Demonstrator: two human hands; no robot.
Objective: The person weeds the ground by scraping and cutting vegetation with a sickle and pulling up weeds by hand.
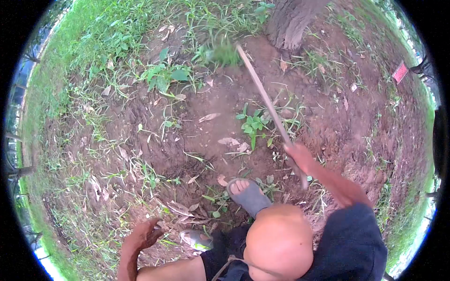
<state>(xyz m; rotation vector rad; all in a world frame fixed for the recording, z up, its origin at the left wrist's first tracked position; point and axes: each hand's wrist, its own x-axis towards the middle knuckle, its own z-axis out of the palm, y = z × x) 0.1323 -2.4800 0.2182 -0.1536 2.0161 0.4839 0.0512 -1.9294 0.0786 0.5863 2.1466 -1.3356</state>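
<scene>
My right hand [300, 158] is closed around a long wooden handle [262, 93], near its lower end. The handle slants up and to the left, away from my body. At its far end is a blurred clump of green grass [222, 54], and any tool head there cannot be made out. My left hand [146, 233] hangs low at the left, beside my leg, its fingers loosely bent and apart with nothing visible in them. Below it and to the right are dry leaves [185, 210] on the soil.
A tree trunk [293, 23] rises just right of the handle's far end. A leafy green plant [253, 122] grows left of the handle. My sandalled foot [248, 194] stands on the bare soil. Thick grass [93, 42] covers the upper left; a red sign [400, 72] is at the right.
</scene>
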